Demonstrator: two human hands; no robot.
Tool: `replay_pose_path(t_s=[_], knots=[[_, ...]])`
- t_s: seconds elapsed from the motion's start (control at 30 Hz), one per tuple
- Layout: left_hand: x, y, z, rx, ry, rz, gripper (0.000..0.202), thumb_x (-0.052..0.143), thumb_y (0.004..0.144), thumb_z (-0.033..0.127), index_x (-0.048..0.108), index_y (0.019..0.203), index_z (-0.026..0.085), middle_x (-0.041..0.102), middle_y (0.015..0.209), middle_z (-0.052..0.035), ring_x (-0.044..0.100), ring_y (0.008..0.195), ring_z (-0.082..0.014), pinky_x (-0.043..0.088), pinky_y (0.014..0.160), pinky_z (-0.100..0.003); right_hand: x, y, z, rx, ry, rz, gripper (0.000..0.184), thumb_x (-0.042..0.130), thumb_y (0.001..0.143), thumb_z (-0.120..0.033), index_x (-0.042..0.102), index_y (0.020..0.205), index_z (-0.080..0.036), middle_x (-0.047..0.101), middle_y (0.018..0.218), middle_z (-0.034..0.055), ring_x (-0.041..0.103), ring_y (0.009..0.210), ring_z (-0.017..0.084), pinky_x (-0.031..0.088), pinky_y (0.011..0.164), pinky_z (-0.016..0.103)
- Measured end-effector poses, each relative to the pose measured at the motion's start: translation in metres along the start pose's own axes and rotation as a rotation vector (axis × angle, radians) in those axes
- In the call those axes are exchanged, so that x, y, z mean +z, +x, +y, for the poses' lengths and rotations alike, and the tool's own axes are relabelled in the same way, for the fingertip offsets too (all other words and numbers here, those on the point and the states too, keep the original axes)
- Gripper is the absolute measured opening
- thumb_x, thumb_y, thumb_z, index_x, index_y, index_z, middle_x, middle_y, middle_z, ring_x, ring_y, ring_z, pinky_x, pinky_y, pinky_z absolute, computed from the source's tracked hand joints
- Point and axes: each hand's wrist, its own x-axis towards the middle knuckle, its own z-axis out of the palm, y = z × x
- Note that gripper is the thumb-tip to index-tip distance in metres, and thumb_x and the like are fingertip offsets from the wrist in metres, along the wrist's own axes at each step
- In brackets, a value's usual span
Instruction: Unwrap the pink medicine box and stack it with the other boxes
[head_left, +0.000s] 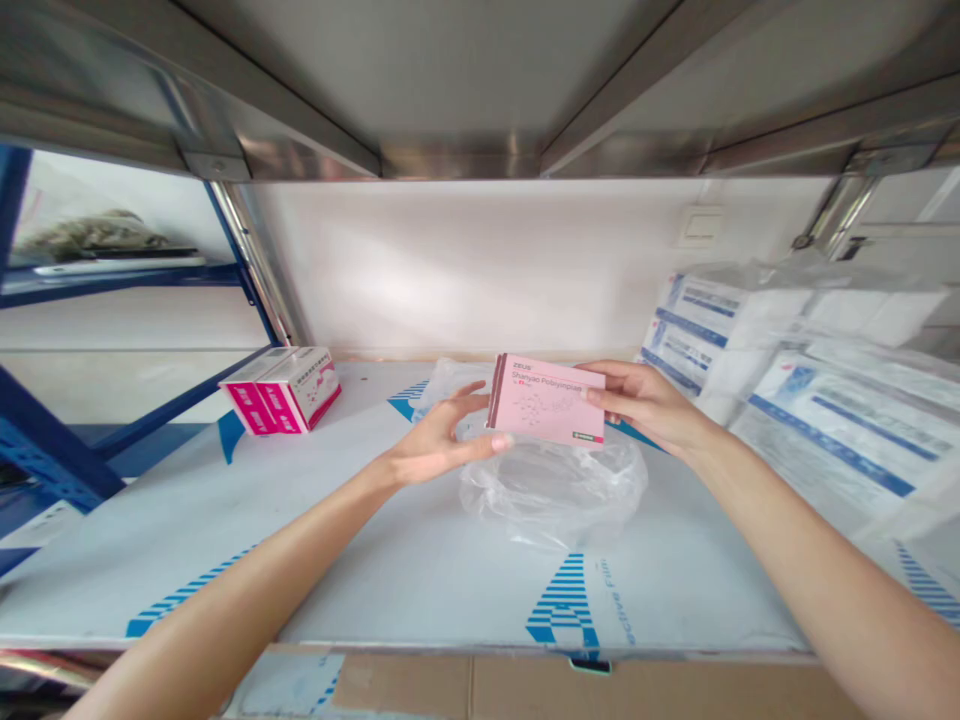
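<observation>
Two bare forearms reach in over the front edge of the shelf [375, 590], one from each side, and the hands meet around the middle. Here's the right hand [660, 405], palm turned inward, its grip clamped on the right end of one pink box [547, 405], thumb laid over the printed face. And the left hand [442, 435]? Fingers and thumb spread wide, grip apart, fingers above and thumb below, bracketing the box's left end; whether the thumb touches it, I can't tell.

The pink box sits tilted, lettering facing the camera, over one clear plastic bag [555, 495] crumpled on the shelf midway between its ends. Whether box and bag touch is hard to call. Behind them, a second piece of clear plastic [446, 380] lies toward the back edge.

Now the count out wide! Near the back left corner, what look like two white-and-magenta boxes [281, 390] stand side by side, touching. Along the right end, white packs [840, 420] in clear wrap are piled up, three blue-striped labels facing out; the full number is hidden by the wrap. One switch [701, 226] is on the wall [465, 270] behind.
</observation>
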Motion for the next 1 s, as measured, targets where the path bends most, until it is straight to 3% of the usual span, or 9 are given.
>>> replay_pose_path(t_s=[0.07, 0.17, 0.27, 0.4, 0.53, 0.63, 0.73, 0.87, 1.0], knots=[[0.002, 0.003, 0.002, -0.051, -0.208, 0.131, 0.047, 0.059, 0.093, 0.047, 0.061, 0.134, 0.023, 0.063, 0.137, -0.0100, 0.056, 0.129, -0.0302, 0.046, 0.108, -0.051, 0.008, 0.001, -0.003, -0.056, -0.012, 0.088, 0.049, 0.081, 0.073, -0.040, 0.070, 0.117, -0.019, 0.076, 0.099, 0.0085, 0.067, 0.076, 0.019, 0.052, 0.060, 0.030], [0.007, 0.006, 0.005, -0.064, -0.320, 0.350, 0.061, 0.063, 0.091, 0.041, 0.047, 0.146, 0.019, 0.067, 0.130, -0.0111, 0.067, 0.112, -0.0263, 0.058, 0.095, -0.042, 0.022, 0.000, -0.010, -0.102, -0.021, 0.179, 0.048, 0.082, 0.071, -0.040, 0.070, 0.112, -0.020, 0.075, 0.091, 0.0071, 0.065, 0.068, 0.017, 0.052, 0.055, 0.029], [0.007, 0.004, 0.012, -0.093, -0.175, 0.437, 0.060, 0.057, 0.095, 0.040, 0.042, 0.150, 0.021, 0.067, 0.129, -0.0086, 0.070, 0.091, -0.0199, 0.063, 0.078, -0.034, 0.034, -0.002, -0.023, -0.158, -0.035, 0.223, 0.043, 0.083, 0.071, -0.040, 0.070, 0.107, -0.021, 0.074, 0.083, 0.0048, 0.064, 0.063, 0.016, 0.053, 0.053, 0.028], [-0.007, -0.007, 0.017, -0.032, 0.002, 0.461, 0.056, 0.052, 0.098, 0.037, 0.041, 0.151, 0.023, 0.067, 0.129, -0.0080, 0.065, 0.086, -0.0164, 0.059, 0.078, -0.029, 0.054, -0.006, -0.046, -0.200, -0.104, 0.240, 0.039, 0.081, 0.074, -0.037, 0.069, 0.107, -0.021, 0.070, 0.075, 0.0021, 0.061, 0.056, 0.014, 0.052, 0.050, 0.026], [-0.032, -0.026, 0.010, -0.036, -0.180, 0.497, 0.057, 0.057, 0.096, 0.041, 0.046, 0.148, 0.021, 0.064, 0.132, -0.0103, 0.063, 0.085, -0.0163, 0.056, 0.068, -0.025, 0.080, -0.003, -0.066, -0.181, -0.086, 0.152, 0.041, 0.078, 0.076, -0.034, 0.066, 0.114, -0.023, 0.071, 0.084, 0.0027, 0.065, 0.059, 0.014, 0.056, 0.055, 0.028], [-0.054, -0.044, 0.001, -0.092, -0.273, 0.632, 0.057, 0.066, 0.089, 0.045, 0.056, 0.139, 0.018, 0.073, 0.106, -0.0080, 0.062, 0.073, -0.0144, 0.052, 0.061, -0.023, 0.105, 0.008, -0.076, -0.126, -0.017, 0.006, 0.052, 0.076, 0.077, -0.028, 0.059, 0.127, -0.027, 0.073, 0.090, 0.0032, 0.072, 0.072, 0.019, 0.061, 0.067, 0.033], [-0.077, -0.062, -0.010, -0.183, -0.291, 0.769, 0.049, 0.069, 0.085, 0.048, 0.067, 0.121, 0.016, 0.074, 0.088, -0.0063, 0.064, 0.071, -0.0153, 0.052, 0.060, -0.024, 0.137, 0.026, -0.081, -0.042, 0.036, -0.182, 0.065, 0.078, 0.074, -0.020, 0.054, 0.134, -0.029, 0.074, 0.091, 0.0030, 0.073, 0.080, 0.021, 0.062, 0.074, 0.036], [-0.117, -0.079, -0.034, -0.305, 0.004, 0.934, 0.043, 0.063, 0.086, 0.052, 0.071, 0.107, 0.015, 0.075, 0.090, -0.0084, 0.070, 0.079, -0.0210, 0.056, 0.066, -0.028, 0.195, 0.067, -0.084, 0.005, 0.149, -0.301, 0.085, 0.082, 0.068, -0.010, 0.047, 0.143, -0.032, 0.072, 0.096, 0.0014, 0.072, 0.074, 0.017, 0.063, 0.076, 0.038], [-0.162, -0.099, -0.065, -0.366, 0.227, 1.092, 0.044, 0.044, 0.097, 0.047, 0.068, 0.116, 0.016, 0.073, 0.111, -0.0123, 0.069, 0.101, -0.0278, 0.054, 0.089, -0.039, 0.258, 0.127, -0.079, 0.034, 0.226, -0.236, 0.071, 0.081, 0.069, -0.007, 0.057, 0.135, -0.016, 0.071, 0.081, 0.0010, 0.072, 0.071, 0.016, 0.061, 0.085, 0.036]])
